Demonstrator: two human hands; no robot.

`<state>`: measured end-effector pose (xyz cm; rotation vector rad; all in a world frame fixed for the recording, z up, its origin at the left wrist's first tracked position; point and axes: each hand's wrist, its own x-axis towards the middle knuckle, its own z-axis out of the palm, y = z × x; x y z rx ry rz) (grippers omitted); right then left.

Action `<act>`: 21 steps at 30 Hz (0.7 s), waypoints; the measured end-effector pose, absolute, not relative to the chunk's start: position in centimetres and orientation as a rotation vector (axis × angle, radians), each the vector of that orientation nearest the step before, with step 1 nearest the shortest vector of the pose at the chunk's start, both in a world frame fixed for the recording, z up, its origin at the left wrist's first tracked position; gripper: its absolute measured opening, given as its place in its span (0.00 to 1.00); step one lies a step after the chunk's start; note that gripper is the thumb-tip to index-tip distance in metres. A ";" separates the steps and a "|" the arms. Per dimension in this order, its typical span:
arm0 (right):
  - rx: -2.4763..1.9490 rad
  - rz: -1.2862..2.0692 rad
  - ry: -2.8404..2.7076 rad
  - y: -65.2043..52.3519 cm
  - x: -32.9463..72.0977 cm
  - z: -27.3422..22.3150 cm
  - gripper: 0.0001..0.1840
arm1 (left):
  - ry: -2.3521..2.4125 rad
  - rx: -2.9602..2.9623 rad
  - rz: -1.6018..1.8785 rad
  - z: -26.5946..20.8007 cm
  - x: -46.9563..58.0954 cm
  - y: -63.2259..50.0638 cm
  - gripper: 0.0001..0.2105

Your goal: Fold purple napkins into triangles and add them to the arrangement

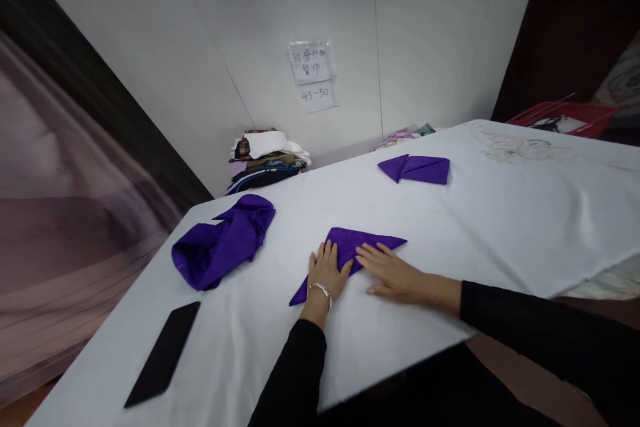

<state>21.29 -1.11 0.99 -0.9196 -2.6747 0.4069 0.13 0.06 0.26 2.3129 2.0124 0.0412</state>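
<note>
A purple cloth napkin (345, 240), folded into a triangle, lies on the white tablecloth in front of me. My left hand (327, 275) rests flat on its left half, fingers spread, a silver bracelet at the wrist. On the napkin's right side, my right hand (387, 271) lies with fingers stretched out, fingertips on the cloth and the palm over the tablecloth. Neither hand grips anything. Part of the napkin's lower edge is hidden under the hands.
A crumpled purple cloth (225, 240) lies at left, above a flat black rectangular object (164, 353). Toward the back right is a folded, arrow-shaped purple napkin (425, 169). Behind the table are stacked clothes (270, 160), a wall sign (313, 63) and a red basket (595, 119).
</note>
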 end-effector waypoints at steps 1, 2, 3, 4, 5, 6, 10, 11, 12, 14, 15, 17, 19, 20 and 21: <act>-0.889 0.449 -2.721 -1.2 20.4 0.9 0.41 | 2.012 2.313 0.028 0.3 0.1 0.1 0.34; -0.878 0.480 -2.750 -1.2 19.8 0.8 0.42 | 2.014 2.312 0.017 0.3 0.1 0.0 0.33; -0.882 0.499 -2.766 -0.9 19.5 0.7 0.43 | 2.017 2.310 0.010 0.3 0.1 0.0 0.33; -0.900 0.506 -2.771 -0.6 19.4 0.6 0.44 | 2.022 2.309 0.008 0.4 0.1 0.0 0.33; -0.923 0.503 -2.770 -0.2 19.7 0.5 0.44 | 2.025 2.308 0.011 0.4 0.1 -0.1 0.33; -0.948 0.493 -2.763 0.3 20.1 0.5 0.43 | 2.029 2.307 0.016 0.4 0.1 -0.1 0.34; -1.039 0.430 -2.720 1.9 22.7 0.3 0.40 | 2.022 2.307 0.038 0.3 0.2 -0.1 0.35; -1.061 0.416 -2.711 2.2 23.4 0.2 0.39 | 2.019 2.309 0.045 0.3 0.2 -0.1 0.35; -1.087 0.404 -2.702 2.5 24.2 0.1 0.38 | 2.017 2.311 0.054 0.2 0.2 -0.1 0.35; -1.140 0.385 -2.686 3.0 25.7 -0.2 0.37 | 2.014 2.312 0.069 0.2 0.2 0.0 0.34; -1.168 0.377 -2.679 3.2 26.5 -0.4 0.36 | 2.012 2.309 0.074 0.2 0.2 -0.1 0.34; -1.236 0.362 -2.666 3.7 28.0 -0.7 0.36 | 2.003 2.301 0.085 0.2 0.1 -0.1 0.35; -1.326 0.350 -2.647 4.0 29.0 -0.8 0.36 | 1.994 2.292 0.096 0.2 0.1 -0.2 0.35; -1.367 0.338 -2.631 4.0 29.2 -0.7 0.36 | 1.992 2.290 0.106 0.2 0.1 -0.3 0.35; -1.394 0.318 -2.611 4.0 29.0 -0.5 0.37 | 1.992 2.291 0.118 0.1 0.2 -0.3 0.35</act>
